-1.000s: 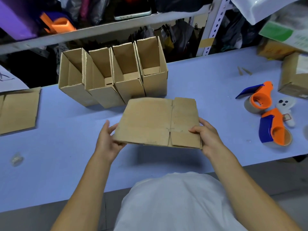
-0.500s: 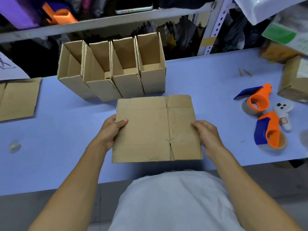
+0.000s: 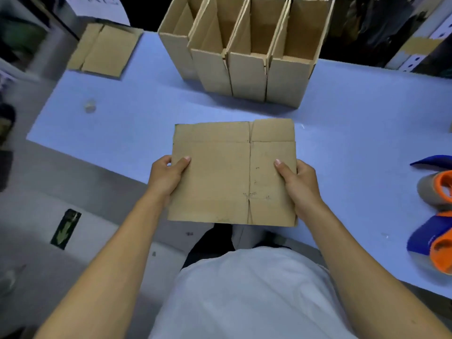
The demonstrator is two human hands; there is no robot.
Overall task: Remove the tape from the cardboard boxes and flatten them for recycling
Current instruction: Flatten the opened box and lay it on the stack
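Flattened cardboard box (image 3: 220, 177) held level, four open boxes (image 3: 244, 57) upright behind

i can't see my fingers under the flattened box (image 3: 227, 172); only the thumbs of my left hand (image 3: 166, 176) and right hand (image 3: 299, 183) show on top. the four open boxes (image 3: 244, 50) are cut off by the top edge. two tape dispensers (image 3: 437, 216) run off the right edge. a small pale lump (image 3: 90, 106) on the table (image 3: 342, 118) is too blurred to identify. the left margin is smeared.
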